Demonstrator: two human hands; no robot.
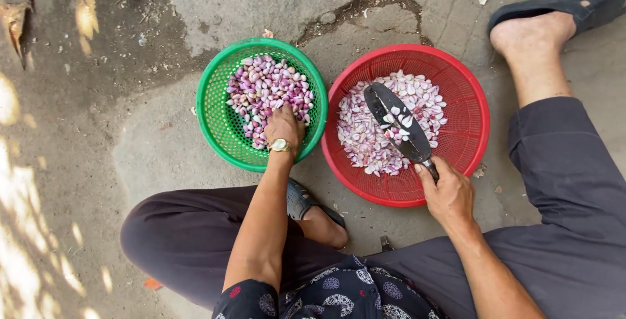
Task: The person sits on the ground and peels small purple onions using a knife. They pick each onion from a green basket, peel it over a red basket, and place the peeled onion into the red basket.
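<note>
My left hand [284, 126], with a gold wristwatch, reaches into a green mesh basket [218, 113] and rests on a heap of whole purple shallots [264, 84]; its fingers are curled into the pile. My right hand [448, 192] grips the handle of a dark broad-bladed knife [398, 122]. The blade lies over a red mesh basket [466, 143] that holds cut shallot pieces [365, 139], and a few pieces stick to the blade.
Both baskets stand side by side on cracked concrete ground [150, 143]. My legs in dark trousers bend around them, with a sandalled foot [313, 211] below the green basket and another foot [548, 25] at upper right.
</note>
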